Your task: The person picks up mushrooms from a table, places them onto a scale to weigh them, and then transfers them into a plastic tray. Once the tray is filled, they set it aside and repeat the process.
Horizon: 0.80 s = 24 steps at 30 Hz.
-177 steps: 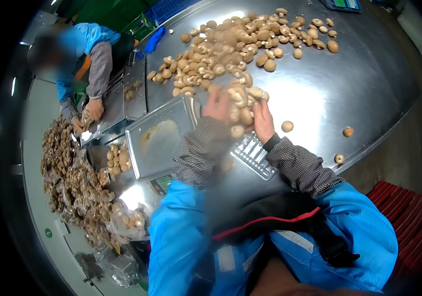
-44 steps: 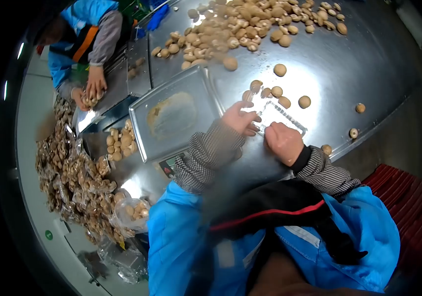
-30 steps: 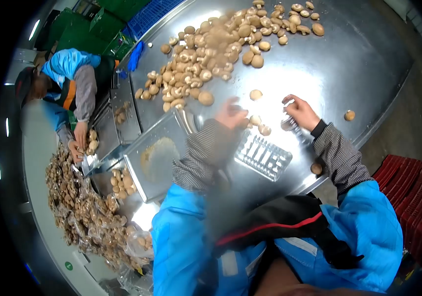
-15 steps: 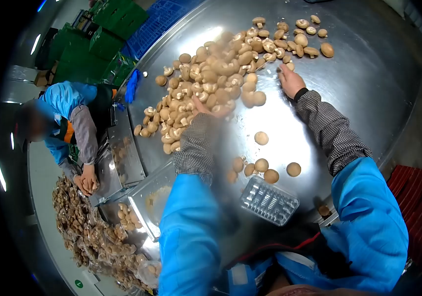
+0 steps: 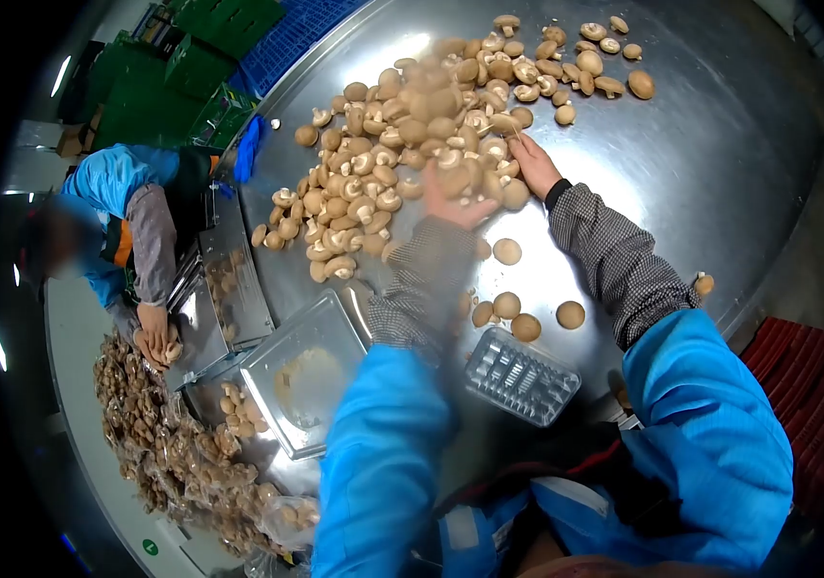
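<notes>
A large heap of brown-capped mushrooms (image 5: 364, 183) lies on the steel table. My left hand (image 5: 458, 204) is at the heap's near side, slightly blurred, its fingers spread against several mushrooms. Facing it, my right hand (image 5: 534, 167) rests with fingers stretched along the heap's right edge, touching mushrooms there. A few mushrooms sit between the two palms, neither hand closed round one. Nearer my body stands a clear plastic tray (image 5: 522, 376) with nothing in it. Several loose mushrooms (image 5: 525, 328) lie just beyond the tray.
A weighing scale with a clear top (image 5: 301, 371) stands left of my left sleeve. Bagged mushrooms (image 5: 171, 443) pile up at lower left, where a co-worker's hands (image 5: 156, 337) hold something. A blue glove (image 5: 250, 149) lies at the table's edge. Green crates (image 5: 152, 106) stand behind.
My left hand has moved right along the heap, and my right hand has come left and slightly down. The hands are closer together, with mushrooms gathered between them.
</notes>
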Available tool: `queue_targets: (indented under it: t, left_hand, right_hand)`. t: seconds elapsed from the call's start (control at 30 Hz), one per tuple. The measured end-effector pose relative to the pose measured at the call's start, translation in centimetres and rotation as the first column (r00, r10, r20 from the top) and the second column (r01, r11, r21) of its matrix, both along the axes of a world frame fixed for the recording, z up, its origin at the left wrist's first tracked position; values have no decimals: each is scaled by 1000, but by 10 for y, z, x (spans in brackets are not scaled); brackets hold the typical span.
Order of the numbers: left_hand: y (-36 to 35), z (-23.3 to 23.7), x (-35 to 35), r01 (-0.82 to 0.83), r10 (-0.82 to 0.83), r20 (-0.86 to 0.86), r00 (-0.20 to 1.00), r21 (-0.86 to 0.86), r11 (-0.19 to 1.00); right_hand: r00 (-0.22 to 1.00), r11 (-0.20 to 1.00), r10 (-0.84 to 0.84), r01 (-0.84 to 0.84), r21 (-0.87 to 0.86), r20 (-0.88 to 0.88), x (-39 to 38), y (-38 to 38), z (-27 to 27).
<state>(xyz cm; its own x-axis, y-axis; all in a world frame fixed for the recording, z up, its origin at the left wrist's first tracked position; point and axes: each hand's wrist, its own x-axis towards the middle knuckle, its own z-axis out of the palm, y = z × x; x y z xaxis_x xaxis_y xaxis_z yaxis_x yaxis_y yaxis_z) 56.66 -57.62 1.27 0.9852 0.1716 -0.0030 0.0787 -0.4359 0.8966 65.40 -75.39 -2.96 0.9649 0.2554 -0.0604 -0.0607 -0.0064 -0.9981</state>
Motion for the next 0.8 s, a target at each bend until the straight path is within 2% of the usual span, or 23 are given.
queue_targets:
  t: [0.03, 0.07, 0.13, 0.17, 0.27, 0.3, 0.37, 0.47, 0.53, 0.57, 0.63, 0.67, 0.7, 0.73, 0.77, 0.8]
  left_hand:
    - [-8, 2, -6, 21, -26, 78, 997, 61, 998]
    - [-18, 4, -14, 15, -20, 47, 999, 105, 994]
    - [-44, 44, -38, 6, -3, -15, 1000, 193, 981]
    - [-50, 63, -47, 71, -50, -99, 994, 215, 974]
    - [-58, 76, -74, 141, -89, -180, 980, 303, 943]
    - [-63, 72, -85, 124, -91, -135, 987, 263, 957]
    - [-74, 60, -106, 90, -83, -44, 996, 183, 979]
    - [-80, 75, -129, 54, -52, -16, 999, 192, 980]
    - [-75, 77, -139, -32, 30, -43, 999, -51, 998]
    - [-72, 79, -143, -76, 66, -63, 996, -173, 982]
    - [-58, 106, -142, -208, 148, -181, 972, -378, 902]
    - [-53, 116, -142, -278, 180, -245, 953, -467, 839]
    - [-52, 117, -145, -326, 250, -214, 944, -707, 628]
    - [-41, 107, -149, -195, 203, -36, 979, -487, 851]
    - [-24, 84, -152, -75, 99, 116, 988, -195, 978]
    - [-17, 76, -158, -48, 70, 111, 991, -194, 980]
  right_hand:
    - [993, 997, -25, 32, 64, -115, -10, -2, 1]
    - [983, 988, -46, 72, 139, -176, -21, -3, 2]
    - [950, 947, -75, 163, 278, -303, -46, -7, 8]
    - [935, 936, -80, 189, 295, -347, -55, -11, 13]
    - [882, 922, -130, 276, 273, -453, -88, -24, 54]
    - [907, 912, -149, 281, 301, -394, -96, -24, 57]
    - [908, 871, -166, 318, 375, -384, -106, -23, 41]
    - [914, 844, -179, 333, 419, -365, -125, -22, 45]
    - [931, 860, -187, 310, 405, -314, -135, -25, 48]
    - [937, 861, -227, 320, 394, -265, -138, -25, 37]
    - [940, 890, -202, 293, 349, -274, -156, -23, 51]
    - [942, 904, -187, 276, 326, -279, -167, -21, 61]
    - [940, 908, -191, 278, 312, -281, -179, -16, 75]
    - [945, 918, -214, 281, 279, -248, -191, -10, 87]
    - [954, 918, -221, 274, 286, -203, -198, 1, 80]
    - [961, 918, -229, 267, 293, -158, -206, 12, 73]
